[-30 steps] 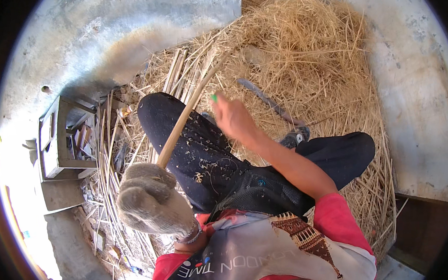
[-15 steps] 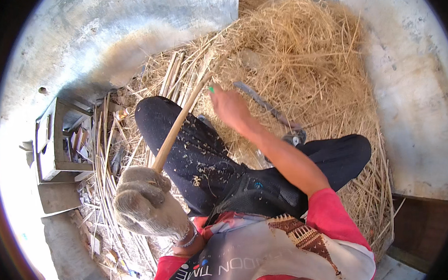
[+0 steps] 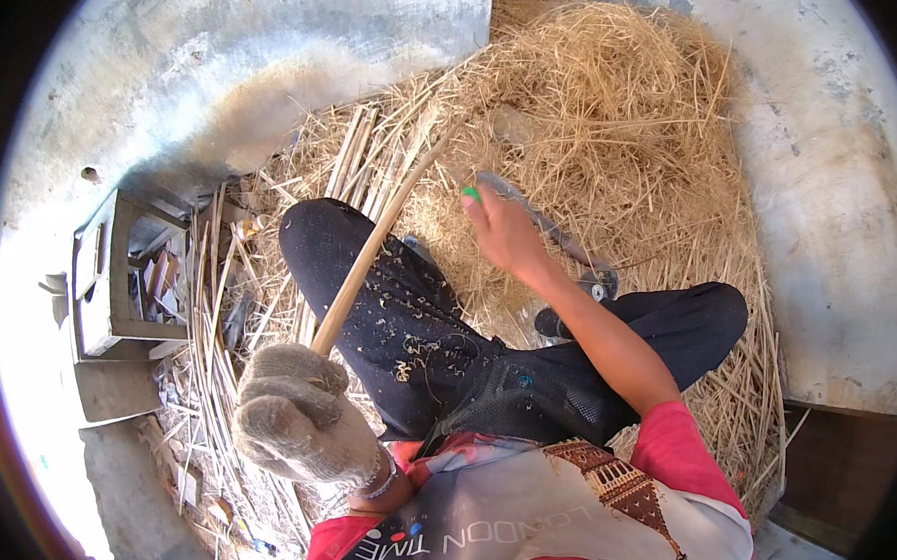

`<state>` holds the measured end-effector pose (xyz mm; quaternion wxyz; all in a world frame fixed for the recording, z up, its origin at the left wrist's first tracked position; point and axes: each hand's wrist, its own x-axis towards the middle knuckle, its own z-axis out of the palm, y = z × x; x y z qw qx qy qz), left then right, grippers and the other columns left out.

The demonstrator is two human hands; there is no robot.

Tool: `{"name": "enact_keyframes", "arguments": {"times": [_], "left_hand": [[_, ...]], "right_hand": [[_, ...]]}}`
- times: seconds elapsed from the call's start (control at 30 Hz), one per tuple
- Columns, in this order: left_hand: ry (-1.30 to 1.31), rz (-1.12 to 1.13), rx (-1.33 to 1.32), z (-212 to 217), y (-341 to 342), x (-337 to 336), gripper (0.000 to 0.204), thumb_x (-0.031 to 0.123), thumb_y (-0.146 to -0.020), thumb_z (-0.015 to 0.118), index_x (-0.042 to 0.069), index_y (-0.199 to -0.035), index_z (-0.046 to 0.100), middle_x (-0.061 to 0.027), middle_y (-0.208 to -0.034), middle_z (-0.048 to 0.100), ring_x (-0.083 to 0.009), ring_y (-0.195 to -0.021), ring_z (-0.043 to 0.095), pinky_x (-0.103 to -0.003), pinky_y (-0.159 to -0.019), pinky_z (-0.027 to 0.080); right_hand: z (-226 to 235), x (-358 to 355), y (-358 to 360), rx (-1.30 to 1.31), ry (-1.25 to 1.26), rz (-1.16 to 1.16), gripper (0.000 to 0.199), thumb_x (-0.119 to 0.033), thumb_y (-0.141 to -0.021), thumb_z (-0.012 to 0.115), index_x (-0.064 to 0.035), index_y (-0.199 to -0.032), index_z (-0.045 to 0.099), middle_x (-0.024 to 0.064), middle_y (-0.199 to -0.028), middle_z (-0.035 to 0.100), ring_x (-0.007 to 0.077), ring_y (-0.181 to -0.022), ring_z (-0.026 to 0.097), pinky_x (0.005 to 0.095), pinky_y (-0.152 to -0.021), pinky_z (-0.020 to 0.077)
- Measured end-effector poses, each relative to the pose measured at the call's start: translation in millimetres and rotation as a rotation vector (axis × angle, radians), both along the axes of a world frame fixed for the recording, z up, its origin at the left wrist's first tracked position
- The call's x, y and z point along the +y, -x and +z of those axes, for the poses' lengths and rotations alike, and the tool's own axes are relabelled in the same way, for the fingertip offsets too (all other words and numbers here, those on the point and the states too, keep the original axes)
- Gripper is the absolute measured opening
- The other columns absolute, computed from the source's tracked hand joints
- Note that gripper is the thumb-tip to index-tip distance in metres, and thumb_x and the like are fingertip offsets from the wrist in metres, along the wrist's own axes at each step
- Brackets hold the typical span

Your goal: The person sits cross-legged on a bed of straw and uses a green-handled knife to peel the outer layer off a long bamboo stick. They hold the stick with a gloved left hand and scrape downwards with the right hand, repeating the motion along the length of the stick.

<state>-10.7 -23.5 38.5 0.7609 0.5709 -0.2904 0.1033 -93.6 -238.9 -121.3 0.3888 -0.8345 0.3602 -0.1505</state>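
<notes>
Floor (image 3: 487, 283) carries everything, mostly buried under plant litter. Big heap of curly tan shavings (image 3: 625, 87) at far end, spreading toward right wall. Long curved blade (image 3: 541, 216), greyish, brown handle end, lies flat on shavings near middle. Bundle of split strips (image 3: 355, 149) left of heap, side by side. Thinner long strips (image 3: 209, 290) along left edge, mixed with small scraps (image 3: 189, 481). Grey patch (image 3: 510, 124) beside heap: can't identify.

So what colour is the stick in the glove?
The stick is pale yellowish tan, shown in the head view.
</notes>
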Motion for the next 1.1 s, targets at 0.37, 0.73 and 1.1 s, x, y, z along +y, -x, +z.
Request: {"name": "enact_keyframes", "arguments": {"times": [0.37, 0.73, 1.1], "left_hand": [[-0.058, -0.042, 0.068, 3.4, 22.1, 4.9, 0.055, 0.047, -0.102, 0.048, 0.009, -0.062, 0.043, -0.0055, -0.053, 0.047, -0.021, -0.054, 0.054, -0.029, -0.04, 0.041], [-0.023, 0.012, 0.01, 3.1, 20.6, -4.9, 0.057, 0.044, -0.104, 0.044, 0.009, -0.059, 0.038, -0.0044, -0.056, 0.039, -0.0117, -0.048, 0.041, -0.022, -0.035, 0.025], [-0.066, -0.017, -0.046, 5.2, 14.1, -3.1, 0.057, 0.043, -0.103, 0.046, 0.01, -0.057, 0.036, -0.0043, -0.055, 0.037, -0.014, -0.051, 0.043, -0.025, -0.036, 0.029]], "right_hand": [[62.1, 61.9, 1.3, -0.064, 0.281, 0.077, 0.015, -0.016, -0.096, 0.06, -0.002, -0.096, 0.054, 0.0207, -0.063, 0.058, 0.0405, -0.056, 0.061, 0.0457, -0.047, 0.0463], [57.6, 49.2, 2.0, -0.045, 0.329, 0.087, 0.022, -0.025, -0.101, 0.052, -0.0035, -0.096, 0.054, 0.0179, -0.055, 0.056, 0.0386, -0.053, 0.061, 0.0467, -0.046, 0.0473], [50.2, 27.5, -12.4, -0.085, 0.353, 0.115, 0.021, -0.02, -0.1, 0.054, 0.0007, -0.097, 0.055, 0.0183, -0.053, 0.055, 0.035, -0.048, 0.059, 0.0446, -0.043, 0.0454]]}}
